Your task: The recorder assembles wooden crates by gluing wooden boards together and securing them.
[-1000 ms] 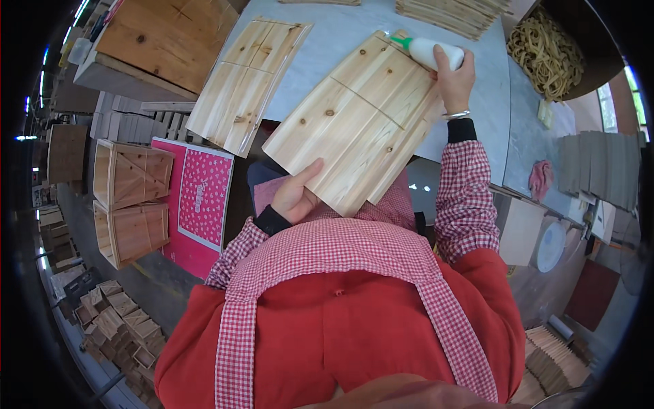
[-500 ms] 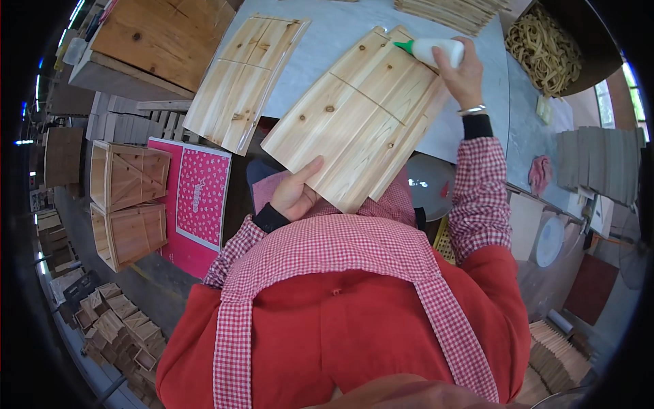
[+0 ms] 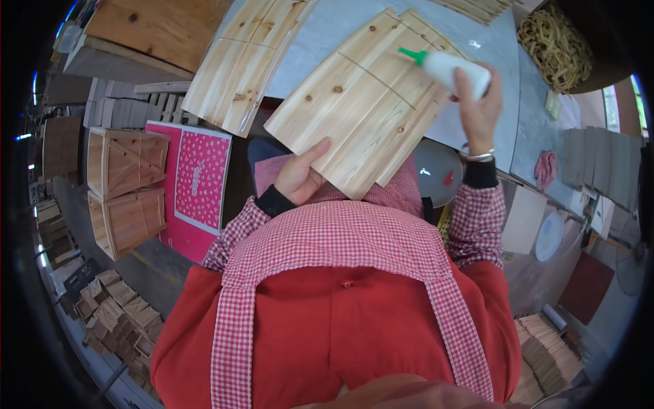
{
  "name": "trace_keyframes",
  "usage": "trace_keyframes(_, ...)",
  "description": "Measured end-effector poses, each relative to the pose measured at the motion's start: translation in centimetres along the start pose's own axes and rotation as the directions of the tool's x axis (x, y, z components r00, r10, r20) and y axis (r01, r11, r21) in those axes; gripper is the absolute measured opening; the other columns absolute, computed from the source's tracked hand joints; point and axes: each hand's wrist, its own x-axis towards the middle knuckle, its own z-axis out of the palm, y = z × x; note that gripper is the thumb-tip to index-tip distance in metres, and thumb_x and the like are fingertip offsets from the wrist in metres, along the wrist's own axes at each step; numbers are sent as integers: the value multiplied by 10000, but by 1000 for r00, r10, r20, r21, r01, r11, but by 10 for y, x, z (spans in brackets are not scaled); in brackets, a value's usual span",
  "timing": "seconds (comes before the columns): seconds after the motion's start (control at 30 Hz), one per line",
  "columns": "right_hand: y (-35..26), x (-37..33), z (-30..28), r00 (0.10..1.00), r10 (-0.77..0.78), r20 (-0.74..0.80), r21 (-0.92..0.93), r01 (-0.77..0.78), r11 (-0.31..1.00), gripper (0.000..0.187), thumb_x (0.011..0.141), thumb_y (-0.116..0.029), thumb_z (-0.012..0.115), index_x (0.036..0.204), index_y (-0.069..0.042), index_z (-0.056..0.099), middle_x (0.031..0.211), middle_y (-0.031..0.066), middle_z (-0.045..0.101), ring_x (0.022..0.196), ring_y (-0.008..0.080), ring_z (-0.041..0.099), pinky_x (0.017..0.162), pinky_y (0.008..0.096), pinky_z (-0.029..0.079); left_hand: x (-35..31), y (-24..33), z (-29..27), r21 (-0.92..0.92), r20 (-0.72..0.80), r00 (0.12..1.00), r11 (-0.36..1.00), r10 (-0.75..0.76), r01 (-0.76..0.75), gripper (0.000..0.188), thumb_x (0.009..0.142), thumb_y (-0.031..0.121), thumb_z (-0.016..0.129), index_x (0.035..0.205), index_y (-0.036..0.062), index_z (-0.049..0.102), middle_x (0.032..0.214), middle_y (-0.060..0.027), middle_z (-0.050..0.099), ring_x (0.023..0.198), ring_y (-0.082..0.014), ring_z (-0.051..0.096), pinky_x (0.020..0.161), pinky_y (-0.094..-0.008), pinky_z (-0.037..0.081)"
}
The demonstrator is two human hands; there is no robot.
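A pale wooden slat panel (image 3: pixel 368 109) made of several boards lies tilted across the near edge of the grey table (image 3: pixel 340 27). My left hand (image 3: pixel 300 178) grips its near lower edge, thumb on top. My right hand (image 3: pixel 477 105) holds a white glue bottle (image 3: pixel 446 68) with a green nozzle. The nozzle points left and down over the panel's upper right part, close to the wood.
A second slat panel (image 3: pixel 242 61) lies on the table to the left. Two wooden crates (image 3: pixel 126 191) and a pink patterned bag (image 3: pixel 197 184) sit lower left. A heap of rubber bands (image 3: pixel 555 44) is upper right; small wood blocks (image 3: pixel 109 307) are stacked on the floor.
My right hand has brought the glue bottle from the panel's far right corner inward over the boards, its green tip now pointing at the wood. My left hand keeps its hold.
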Motion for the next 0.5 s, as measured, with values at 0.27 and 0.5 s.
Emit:
trace_keyframes(0.27, -2, -26, 72, 936, -317, 156, -91, 333, 939, 402, 781, -218, 762, 1059, -11, 560, 851, 131, 632, 746, 221, 632, 647, 329, 506, -2, -9, 3, -8, 14, 1000, 1000, -27, 27, 565, 940, 182, 593, 1395, 1, 314, 1351, -165, 481, 1253, -266, 487, 1065, -418, 407)
trace_keyframes(0.5, 3, -31, 10, 911, -342, 232, -222, 392, 893, 378, 790, -190, 751, 1068, -20, 560, 829, 125, 630, 715, 193, 624, 629, 308, 501, 8, -14, 5, -44, 28, 999, 999, -22, 24, 516, 936, 165, 601, 1365, -6, 370, 1326, -152, 514, 1217, -257, 524, 1047, -406, 430)
